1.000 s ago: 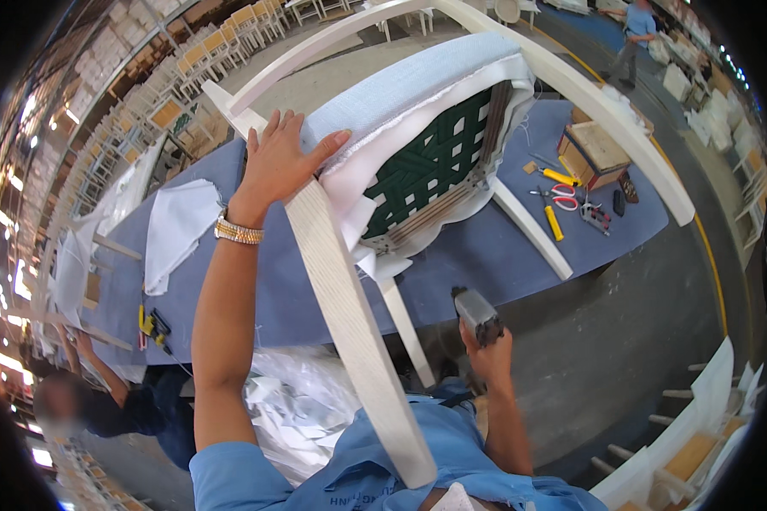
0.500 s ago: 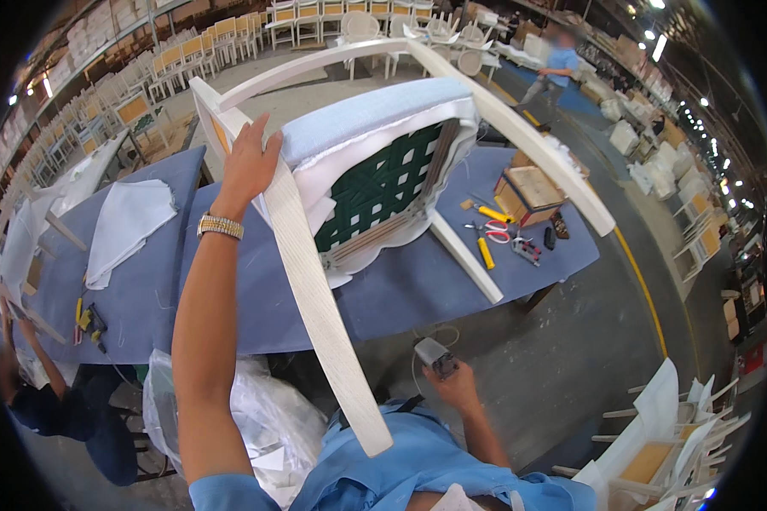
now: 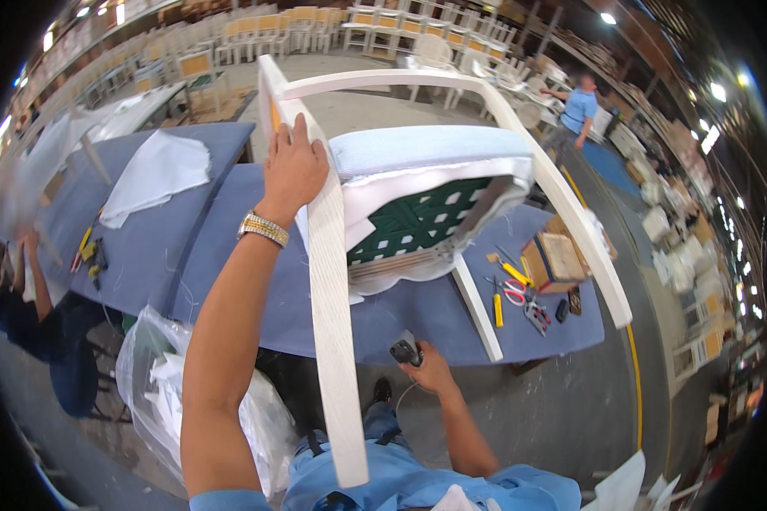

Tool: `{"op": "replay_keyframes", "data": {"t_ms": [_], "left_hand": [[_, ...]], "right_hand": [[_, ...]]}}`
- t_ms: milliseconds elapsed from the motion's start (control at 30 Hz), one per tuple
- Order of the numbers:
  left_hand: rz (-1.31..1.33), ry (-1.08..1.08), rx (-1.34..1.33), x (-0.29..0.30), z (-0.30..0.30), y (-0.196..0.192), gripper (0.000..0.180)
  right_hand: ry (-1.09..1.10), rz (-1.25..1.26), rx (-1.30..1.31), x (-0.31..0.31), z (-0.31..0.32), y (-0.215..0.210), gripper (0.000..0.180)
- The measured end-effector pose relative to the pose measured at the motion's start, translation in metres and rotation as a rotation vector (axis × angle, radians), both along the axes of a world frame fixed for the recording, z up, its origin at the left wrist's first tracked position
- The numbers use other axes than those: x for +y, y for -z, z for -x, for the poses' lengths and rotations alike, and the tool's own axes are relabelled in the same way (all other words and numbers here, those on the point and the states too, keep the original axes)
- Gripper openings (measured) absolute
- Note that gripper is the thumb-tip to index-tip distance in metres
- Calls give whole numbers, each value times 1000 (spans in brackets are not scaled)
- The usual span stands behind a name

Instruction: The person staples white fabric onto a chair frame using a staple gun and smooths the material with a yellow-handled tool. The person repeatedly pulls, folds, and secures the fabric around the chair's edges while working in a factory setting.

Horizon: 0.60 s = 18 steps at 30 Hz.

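A whitish wooden armchair frame lies tipped on the blue padded table. Its light blue padded seat faces away, so the underside shows dark green webbing and loose white fabric edging. My left hand grips the frame near the top of the leg closest to me, beside the seat corner. Low in front of the table, my right hand is closed round a grey staple gun, with a thin hose trailing below it. The gun is apart from the chair, and its far end is partly blurred.
On the table's right lie a wooden box, red-handled scissors, yellow-handled tools and pliers. White cloth lies left. A plastic bag stands below. A co-worker is at left; another person stands behind.
My view has shifted, so the chair appears further right and lower. My right hand has raised the staple gun toward the table edge. The person behind has turned and stretched out an arm.
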<state>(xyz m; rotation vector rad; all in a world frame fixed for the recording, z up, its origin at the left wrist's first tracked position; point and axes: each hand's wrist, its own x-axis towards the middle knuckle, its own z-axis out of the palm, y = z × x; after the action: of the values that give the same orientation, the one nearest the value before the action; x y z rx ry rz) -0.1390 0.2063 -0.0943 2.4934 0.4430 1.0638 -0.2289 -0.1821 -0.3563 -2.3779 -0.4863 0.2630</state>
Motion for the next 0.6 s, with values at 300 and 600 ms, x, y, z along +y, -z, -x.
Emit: {"op": "replay_keyframes", "data": {"t_ms": [300,600], "left_hand": [[63,-27,254,-10,26,-25,64],[151,-158,371,-17,32,-33,65]], "right_hand": [[-460,-22,-130,8,-140,56,47],[-777,-670,-696,161,-191,-411,80]]}}
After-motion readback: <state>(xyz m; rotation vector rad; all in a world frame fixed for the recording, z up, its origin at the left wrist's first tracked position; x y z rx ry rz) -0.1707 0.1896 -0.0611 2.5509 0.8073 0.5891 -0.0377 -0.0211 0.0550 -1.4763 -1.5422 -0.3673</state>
